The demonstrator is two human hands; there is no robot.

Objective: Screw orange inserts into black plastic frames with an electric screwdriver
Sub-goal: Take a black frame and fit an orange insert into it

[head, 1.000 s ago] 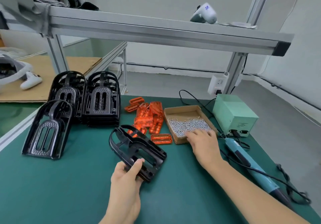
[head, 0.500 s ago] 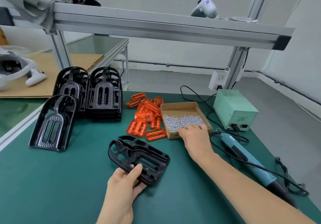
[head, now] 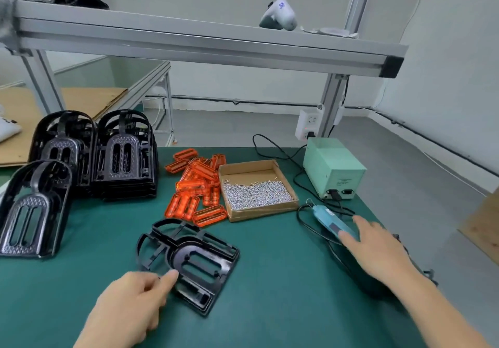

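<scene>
Frame [head: 189, 264]: lies flat on the green counter [head: 283, 280], near centre, its arched end pointing away and left, its square end toward the person.
Left hand [head: 129, 310]: nearest the frame; thumb and curled fingers pinch its near-left edge, pinning it down.
Right hand [head: 378, 250]: fingers straight and spread, holding nothing, fingertips on or just over the screwdriver's body; blur hides whether they touch.
Screwdriver [head: 332, 219]: lies on the counter right of the frame, well apart from it; long axis runs from far-left to near-right, passing under the right hand. Which end carries the bit I cannot tell.
Key relation: the tool sits on the right hand's side, so that hand looks set to close round it along its length.
Inserts [head: 194, 188]: orange heap beyond the frame, none seated in it.
Screws [head: 256, 193]: in the cardboard box just right of the inserts.
Spare frames [head: 89, 156]: stacked far left.
</scene>
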